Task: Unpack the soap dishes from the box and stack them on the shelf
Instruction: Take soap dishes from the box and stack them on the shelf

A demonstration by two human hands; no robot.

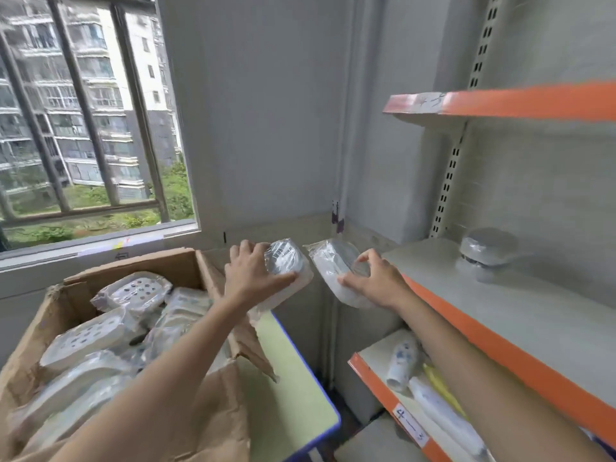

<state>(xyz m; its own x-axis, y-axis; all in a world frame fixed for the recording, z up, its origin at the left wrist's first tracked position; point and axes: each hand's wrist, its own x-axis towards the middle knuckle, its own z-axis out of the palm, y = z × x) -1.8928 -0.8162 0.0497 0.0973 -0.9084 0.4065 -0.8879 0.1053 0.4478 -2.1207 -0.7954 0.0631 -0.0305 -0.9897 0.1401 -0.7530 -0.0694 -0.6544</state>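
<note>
My left hand [253, 275] grips a plastic-wrapped white soap dish [286, 261] in the air between the box and the shelf. To its right, my right hand [373, 281] pinches a second wrapped soap dish [333, 265], just left of the shelf's edge. The open cardboard box [186, 261] at lower left holds several more wrapped soap dishes [133, 290]. A small stack of wrapped soap dishes [483, 253] stands at the back of the middle shelf [520, 315], which has an orange front edge.
The box rests on a green table with a blue rim [300, 388]. A lower shelf [383, 388] carries wrapped white items. An upper orange-edged shelf [500, 101] hangs above. A barred window [83, 128] fills the left wall.
</note>
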